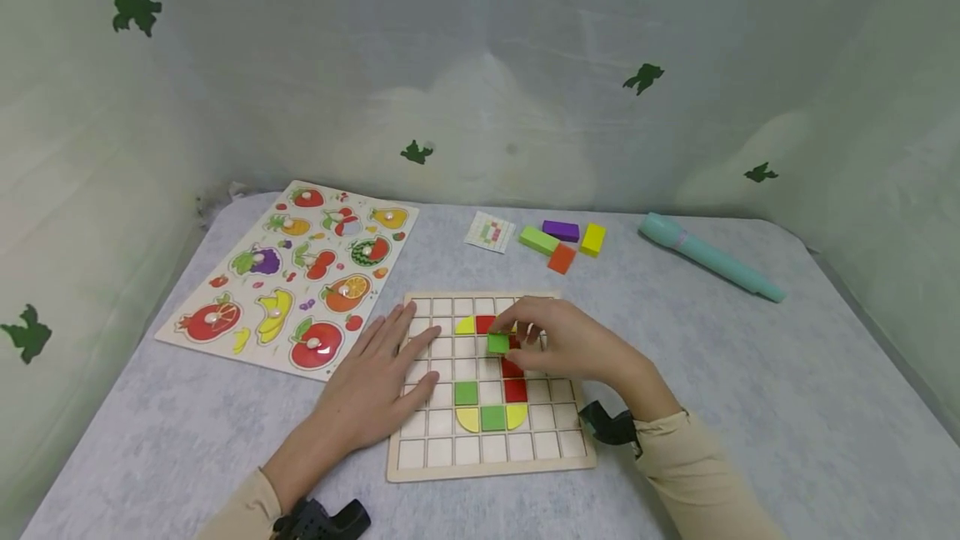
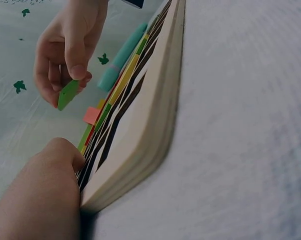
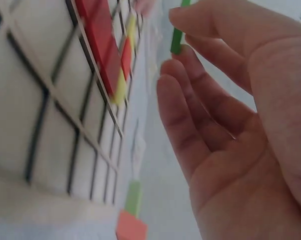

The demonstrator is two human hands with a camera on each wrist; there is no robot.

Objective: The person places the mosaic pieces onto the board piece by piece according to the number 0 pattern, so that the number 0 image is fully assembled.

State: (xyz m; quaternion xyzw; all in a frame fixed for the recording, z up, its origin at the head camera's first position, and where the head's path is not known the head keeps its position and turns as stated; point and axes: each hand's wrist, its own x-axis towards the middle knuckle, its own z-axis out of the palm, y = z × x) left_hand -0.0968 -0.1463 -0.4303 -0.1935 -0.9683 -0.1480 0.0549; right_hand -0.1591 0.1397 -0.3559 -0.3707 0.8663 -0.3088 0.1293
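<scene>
A wooden grid board [image 1: 491, 470] lies flat on the table, with red and green squares and yellow rounded corner tiles set in some of its cells. My right hand [image 1: 570, 338] is over the board's upper middle and pinches a green square tile [image 1: 498, 344] between thumb and fingertips. The left wrist view shows that tile [image 2: 67, 95] held above the board's surface. My left hand [image 1: 375, 382] rests on the board's left edge with its fingers spread. In the right wrist view a red tile [image 3: 98, 47] sits in the grid.
A fruit picture board [image 1: 255, 286] with knobbed pieces lies at the left. Behind the grid are a small pattern card [image 1: 490, 232] and stacks of light green [image 1: 537, 240], purple [image 1: 561, 231], yellow [image 1: 592, 240] and orange [image 1: 561, 258] tiles. A teal tube [image 1: 708, 257] lies back right.
</scene>
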